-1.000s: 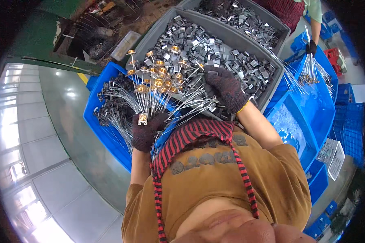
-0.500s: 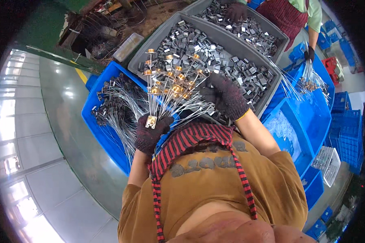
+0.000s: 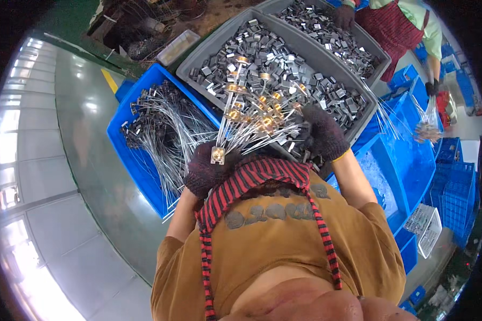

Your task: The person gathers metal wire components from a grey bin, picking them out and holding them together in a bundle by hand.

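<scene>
My left hand (image 3: 206, 168), in a dark knit glove, is closed around a bundle of silvery wires (image 3: 241, 128). Gold-coloured ringed ends (image 3: 266, 124) fan out from it over the grey bin. A small square metal piece with a gold centre (image 3: 218, 155) shows at the top of that fist. At the bundle's right side, my gloved right hand (image 3: 326, 134) is over the near edge of the grey bin (image 3: 367, 115), which holds many small dark metal clips (image 3: 289, 67). Its fingers curl downward beside the wire tips; anything between them is hidden.
At left, a blue bin (image 3: 136, 176) holds more wires with dark ends (image 3: 166, 117). A second grey bin (image 3: 383, 53) of clips stands behind. A co-worker's gloved hand (image 3: 344, 17) reaches there; the other holds a wire bundle (image 3: 428, 120). Blue trays (image 3: 407, 182) stand at right.
The view has shifted a little. My right hand has moved rightward, away from my left, and lower over the bin's near edge. The left hand keeps its hold on the bundle.
</scene>
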